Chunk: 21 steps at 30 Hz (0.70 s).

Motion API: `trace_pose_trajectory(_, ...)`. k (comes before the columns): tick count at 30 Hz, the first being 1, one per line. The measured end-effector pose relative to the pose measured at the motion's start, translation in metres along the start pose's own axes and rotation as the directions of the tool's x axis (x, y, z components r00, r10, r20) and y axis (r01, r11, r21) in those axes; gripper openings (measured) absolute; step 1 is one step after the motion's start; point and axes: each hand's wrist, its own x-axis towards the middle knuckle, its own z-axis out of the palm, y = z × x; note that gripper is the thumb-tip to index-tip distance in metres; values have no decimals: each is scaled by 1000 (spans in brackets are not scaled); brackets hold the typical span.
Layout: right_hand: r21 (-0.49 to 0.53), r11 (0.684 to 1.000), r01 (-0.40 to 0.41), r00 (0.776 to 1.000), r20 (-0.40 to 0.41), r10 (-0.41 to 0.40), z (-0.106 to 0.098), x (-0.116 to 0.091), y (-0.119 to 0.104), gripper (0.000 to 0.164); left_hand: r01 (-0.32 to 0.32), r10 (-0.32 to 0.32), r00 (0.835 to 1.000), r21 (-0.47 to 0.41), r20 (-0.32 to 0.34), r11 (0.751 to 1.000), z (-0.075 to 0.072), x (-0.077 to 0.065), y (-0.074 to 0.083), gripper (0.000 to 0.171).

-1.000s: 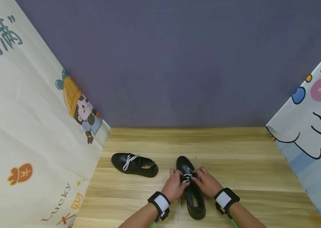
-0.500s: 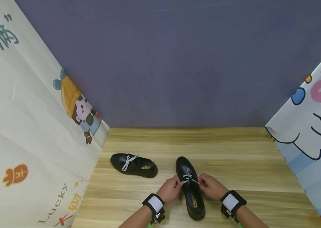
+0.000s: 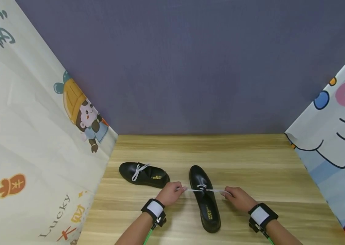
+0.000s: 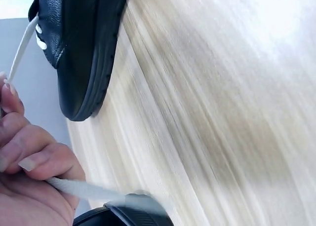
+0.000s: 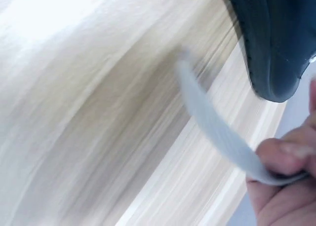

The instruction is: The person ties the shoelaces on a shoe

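Note:
A black leather shoe stands on the wooden surface, toe pointing away, between my two hands. Its white shoelace is stretched nearly straight out to both sides from the throat. My left hand pinches one lace end to the left of the shoe. On the right side my right hand grips the other end. In the left wrist view, a tail of lace trails out of the curled fingers. The right wrist view shows a loose, blurred lace tail hanging from that hand.
A second black shoe, its white lace tied in a bow, lies sideways to the left, close to my left hand. Behind the wooden surface rises a grey-purple panel. Printed white cloths flank both sides.
Both hands were close together at the laces; they have moved apart, left hand leftward and right hand rightward, drawing the lace out taut. The shoes stay in place.

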Motion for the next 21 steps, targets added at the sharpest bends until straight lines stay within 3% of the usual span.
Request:
trace_pose_trajectory(7, 3, 998, 57, 994, -94, -56, -7, -6, 6, 23, -2, 1, 1000, -29, -16, 1000, -8, 1, -2, 33)
trace_pose_trajectory(12, 89, 992, 90, 994, -64, -85, -7, -9, 1, 22, 1, 2, 1000, -101, 30, 995, -10, 0, 1, 35)
trace_pose_trajectory(15, 118, 981, 152, 987, -79, -143, -6, -7, -7, 19, -32, 37, 999, -156, 25, 987, -11, 1, 4, 34)
trace_pose_trajectory(18, -7, 970, 244, 949, -205, -240, -6, -3, -15, 15, -77, 73, 996, -115, -47, 990, -12, 1, 6, 28)
trace_pose_trajectory(21, -199, 953, 231, 886, -361, -290, -7, 0, -21, 17, -93, 97, 984, 34, -152, 995, -12, 1, 5, 18)
